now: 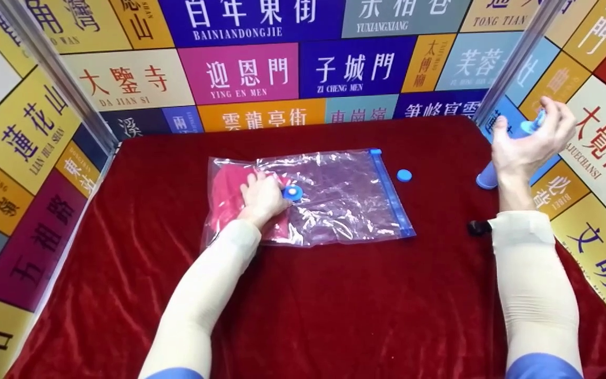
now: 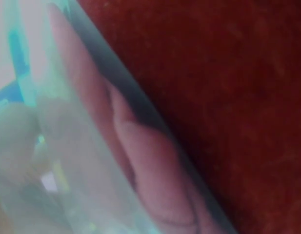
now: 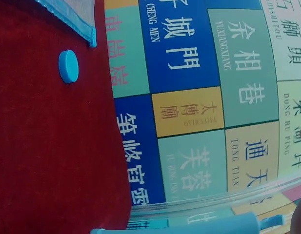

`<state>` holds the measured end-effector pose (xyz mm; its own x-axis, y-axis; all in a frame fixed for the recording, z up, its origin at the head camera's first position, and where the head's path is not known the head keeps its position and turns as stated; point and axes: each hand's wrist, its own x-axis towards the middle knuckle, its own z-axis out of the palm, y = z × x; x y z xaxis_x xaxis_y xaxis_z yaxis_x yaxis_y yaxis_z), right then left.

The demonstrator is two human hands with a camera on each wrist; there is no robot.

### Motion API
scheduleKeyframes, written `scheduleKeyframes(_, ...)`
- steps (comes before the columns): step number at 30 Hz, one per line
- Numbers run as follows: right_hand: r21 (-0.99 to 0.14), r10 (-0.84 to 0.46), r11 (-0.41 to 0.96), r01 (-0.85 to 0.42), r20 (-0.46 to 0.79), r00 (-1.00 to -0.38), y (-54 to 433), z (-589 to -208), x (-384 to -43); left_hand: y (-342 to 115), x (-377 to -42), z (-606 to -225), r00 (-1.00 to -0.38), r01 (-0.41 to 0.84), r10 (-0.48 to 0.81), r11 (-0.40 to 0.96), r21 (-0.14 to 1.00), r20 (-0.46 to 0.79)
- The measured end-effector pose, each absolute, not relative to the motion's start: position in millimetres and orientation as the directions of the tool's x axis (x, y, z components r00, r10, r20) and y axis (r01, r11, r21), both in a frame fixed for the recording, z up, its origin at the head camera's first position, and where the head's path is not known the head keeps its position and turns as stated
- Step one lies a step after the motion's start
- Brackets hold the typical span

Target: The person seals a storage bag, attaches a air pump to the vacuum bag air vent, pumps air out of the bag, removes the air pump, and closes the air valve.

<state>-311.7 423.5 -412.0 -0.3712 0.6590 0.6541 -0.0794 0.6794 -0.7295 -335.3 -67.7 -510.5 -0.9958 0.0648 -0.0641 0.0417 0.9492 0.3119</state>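
Observation:
A transparent zip bag (image 1: 340, 202) lies flat, with folded pink fabric (image 1: 226, 184) inside its left part, also close up as pink folds (image 2: 152, 170) in the left wrist view. My left hand (image 1: 262, 196) rests on the bag over the fabric, fingers spread, thumb beside the round blue valve (image 1: 293, 193). At the right edge stands a blue hand pump (image 1: 488, 176), its top near my right hand (image 1: 532, 139). Thumb and fingers there are apart; the pump's upper end (image 3: 272, 222) lies close to one finger. Part of the pump is hidden behind the hand.
A loose blue round cap (image 1: 404, 175) lies right of the bag's blue zip edge (image 1: 392, 192). Dark red cloth (image 1: 355, 310) covers the table. Panels with printed signs (image 1: 240, 71) and metal posts (image 1: 518, 55) border the table. A small black object (image 1: 477, 228) sits by the right wrist.

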Motion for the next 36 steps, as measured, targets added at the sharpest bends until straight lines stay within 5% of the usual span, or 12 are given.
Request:
scheduleKeyframes(7,-0.769,0.721,0.639,-0.015,0.605,-0.338,437,-424,-314,-69,-338,-512,-0.994,0.040,0.069,0.947,0.318,-0.079)
scheduleKeyframes(16,-0.886,0.833,0.447,0.125,0.361,-0.420,447,-434,-321,-70,-341,-511,-0.992,0.027,0.066,0.943,0.331,-0.108)
scheduleKeyframes(31,-0.963,0.880,0.145,0.225,0.022,-0.474,463,-459,-335,-70,-336,-512,-0.996,0.043,0.066,0.944,0.326,-0.061)
scheduleKeyframes(36,-0.945,0.873,0.143,0.294,-0.019,-0.487,468,-465,-338,-69,-337,-512,-0.996,0.042,0.064,0.947,0.319,-0.060)
